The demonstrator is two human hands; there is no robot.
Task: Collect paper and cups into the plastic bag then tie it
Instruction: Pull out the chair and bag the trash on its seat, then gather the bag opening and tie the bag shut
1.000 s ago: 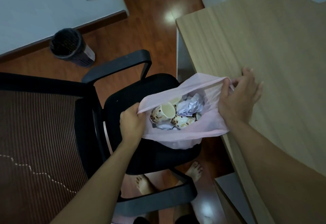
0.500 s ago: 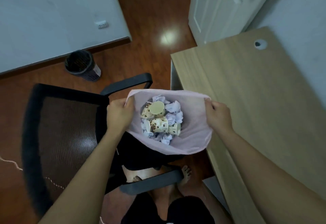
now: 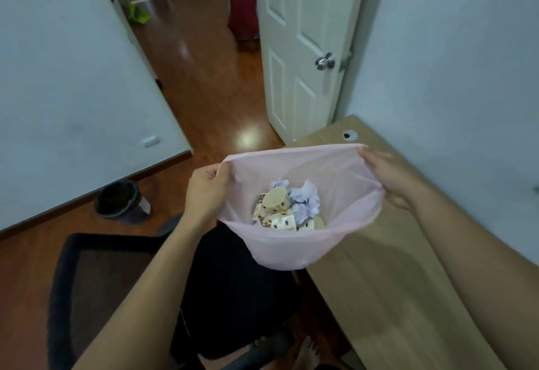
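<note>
Two hands hold a pink plastic bag (image 3: 335,194) open above a black chair (image 3: 233,296) (beside the tabletop (image 3: 393,296)): left hand (image 3: 205,192) and right hand (image 3: 388,177) fingers pinch its rim. Cups (image 3: 277,212) and crumpled paper (image 3: 304,199) lie inside.

A thin, translucent pink plastic bag (image 3: 294,250) hangs with its mouth stretched wide open. Inside lie cream paper cups with brown spots (image 3: 275,215), tipped over, beside crumpled white paper balls (image 3: 304,199).

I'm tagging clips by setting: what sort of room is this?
Probably a home office or study: a wooden desk, a black mesh office chair pulled up beside it, and a small black wastebasket.
</note>
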